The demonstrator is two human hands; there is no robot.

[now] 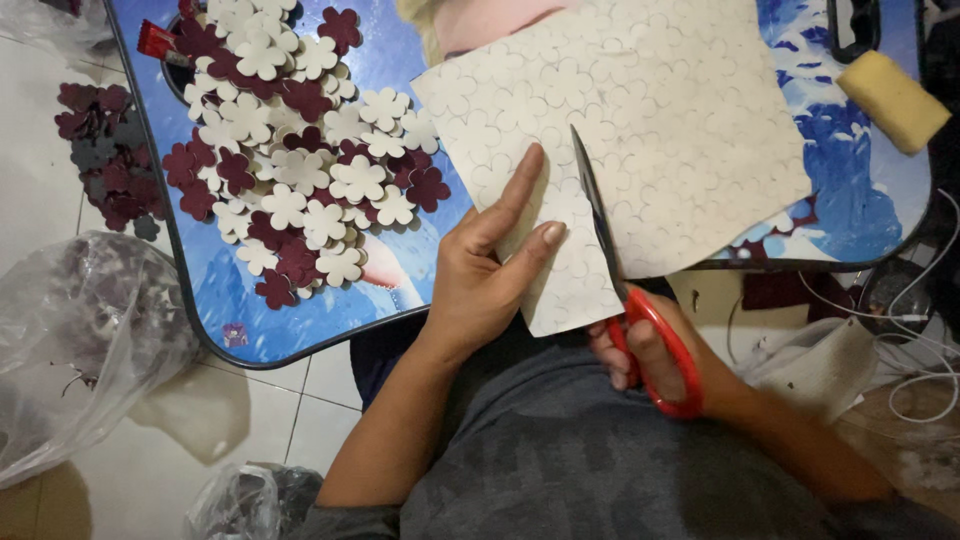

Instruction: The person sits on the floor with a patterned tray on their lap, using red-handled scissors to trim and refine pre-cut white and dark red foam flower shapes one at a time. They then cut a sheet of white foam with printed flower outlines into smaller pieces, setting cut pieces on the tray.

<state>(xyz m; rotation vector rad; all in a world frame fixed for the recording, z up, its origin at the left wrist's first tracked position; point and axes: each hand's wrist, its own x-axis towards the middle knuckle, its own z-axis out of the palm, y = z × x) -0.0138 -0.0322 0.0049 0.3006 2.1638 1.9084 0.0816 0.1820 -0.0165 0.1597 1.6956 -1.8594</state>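
My left hand (490, 270) grips the near left part of a cream foam sheet (660, 130) marked all over with flower outlines, thumb on top and fingers spread beneath. My right hand (650, 355) holds red-handled scissors (640, 300), whose dark blades lie across the sheet's near edge, pointing away from me. The sheet rests over a small blue picture-printed table (230, 300). A pile of cut-out foam flowers (300, 150), cream and maroon, covers the table's left half.
A yellow sponge (893, 98) lies at the table's far right corner. More dark foam flowers (105, 150) sit on the white tiled floor at left, near a clear plastic bag (80, 340). White cables (920, 330) trail at right.
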